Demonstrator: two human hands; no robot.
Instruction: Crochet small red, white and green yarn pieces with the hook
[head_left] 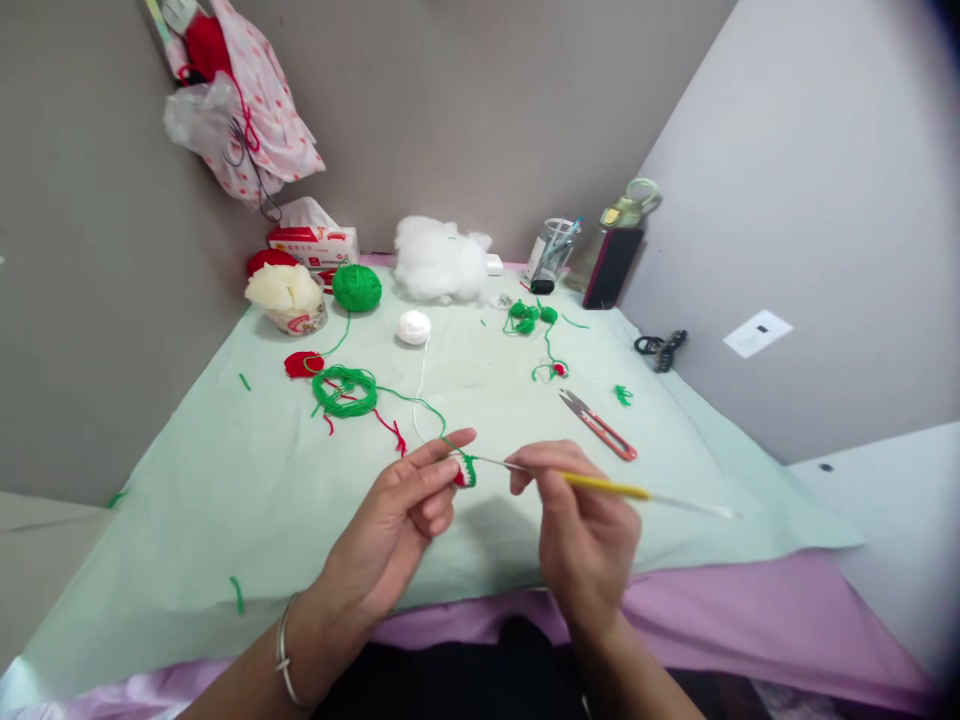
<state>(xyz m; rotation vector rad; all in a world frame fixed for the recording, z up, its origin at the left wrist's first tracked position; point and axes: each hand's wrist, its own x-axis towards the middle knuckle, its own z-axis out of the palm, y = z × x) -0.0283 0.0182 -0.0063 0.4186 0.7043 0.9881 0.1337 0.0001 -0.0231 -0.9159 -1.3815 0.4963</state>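
Note:
Between the thumb and fingers of my left hand (409,505) is a small crochet piece (465,472) in red, white and green. My right hand (585,520) grips a crochet hook (607,486) with a yellow handle, and its metal tip meets the piece's green edge. Green yarn runs over my left fingers from a loose green coil (344,391) on the table. A white thread leads from my left hand's side toward a white yarn ball (414,327). Thread snips (598,425) with orange-red handles lie beyond my right hand.
Along the back stand a tub (289,300), a green yarn ball (357,288), white stuffing (441,260), a clear cup (552,252) and a phone (613,268) leaning upright. Small green crochet pieces (531,316) and a red yarn bundle (304,364) lie on the pale green cloth (315,530).

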